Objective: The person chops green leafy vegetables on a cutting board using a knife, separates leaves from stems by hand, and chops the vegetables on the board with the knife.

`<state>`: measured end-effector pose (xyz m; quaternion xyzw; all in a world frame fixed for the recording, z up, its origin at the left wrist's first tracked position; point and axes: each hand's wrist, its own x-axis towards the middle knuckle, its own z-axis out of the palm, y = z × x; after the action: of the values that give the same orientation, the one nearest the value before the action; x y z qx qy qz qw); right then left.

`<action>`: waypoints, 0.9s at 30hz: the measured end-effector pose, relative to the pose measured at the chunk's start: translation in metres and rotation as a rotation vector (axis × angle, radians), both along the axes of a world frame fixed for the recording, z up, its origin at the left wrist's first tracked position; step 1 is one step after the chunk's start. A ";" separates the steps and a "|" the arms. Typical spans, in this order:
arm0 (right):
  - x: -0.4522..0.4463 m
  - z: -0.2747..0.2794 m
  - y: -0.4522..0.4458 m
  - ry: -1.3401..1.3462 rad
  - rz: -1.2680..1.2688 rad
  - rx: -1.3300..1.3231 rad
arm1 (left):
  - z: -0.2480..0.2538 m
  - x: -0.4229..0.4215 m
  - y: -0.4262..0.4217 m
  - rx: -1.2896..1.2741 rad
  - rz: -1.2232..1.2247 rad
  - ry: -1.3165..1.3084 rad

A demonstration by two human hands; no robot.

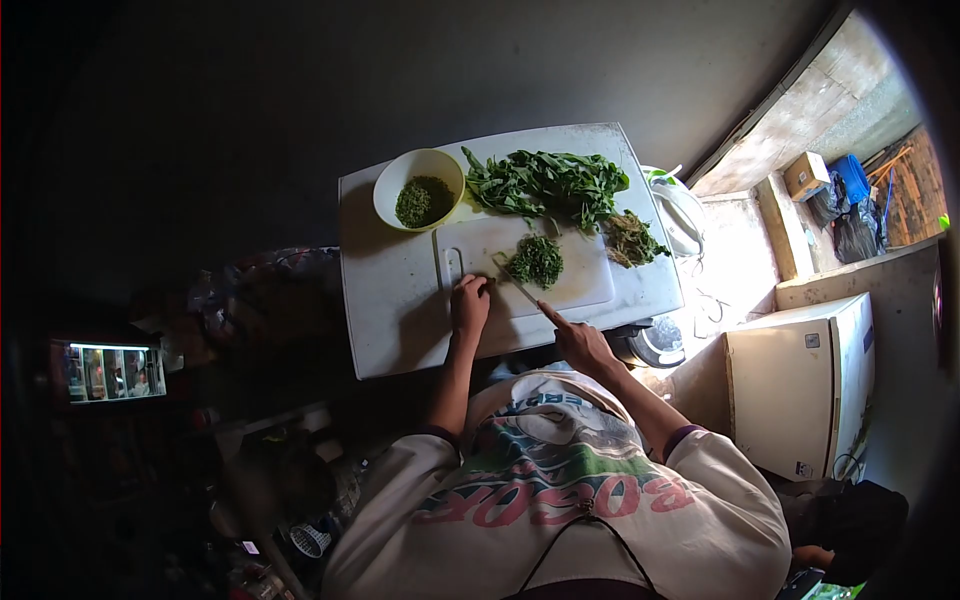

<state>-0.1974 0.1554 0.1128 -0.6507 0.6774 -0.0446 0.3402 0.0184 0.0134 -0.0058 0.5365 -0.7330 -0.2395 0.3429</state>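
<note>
Head view shows our right hand (583,345) gripping the knife (521,287) over the cutting board (592,272), where a slip could nick our left hand (470,303), curled, contents unclear.

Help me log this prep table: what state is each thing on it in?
Bowl: upright, partly filled with finely cut greens
Leafy greens: piled, looking uncut
Brownish-green plant scraps: loosely heaped
Cutting board: lying flat, partly covered
Chopped heap: cut small, gathered on the board
Knife: gripped in the right hand, blade beside the heap
Left hand: fingers curled; whether it holds anything is unclear
</note>
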 end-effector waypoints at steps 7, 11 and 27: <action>0.006 0.000 0.000 0.049 0.088 0.019 | -0.003 0.002 0.000 0.002 -0.007 -0.093; 0.015 -0.043 -0.002 0.007 0.042 0.022 | 0.002 -0.001 0.004 0.041 0.025 -0.002; 0.012 -0.031 -0.007 -0.016 0.023 -0.011 | 0.004 -0.002 0.005 0.007 0.040 -0.066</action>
<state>-0.1853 0.1485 0.0816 -0.6601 0.6668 -0.0496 0.3422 0.0165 0.0180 -0.0014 0.5597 -0.7324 -0.2172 0.3212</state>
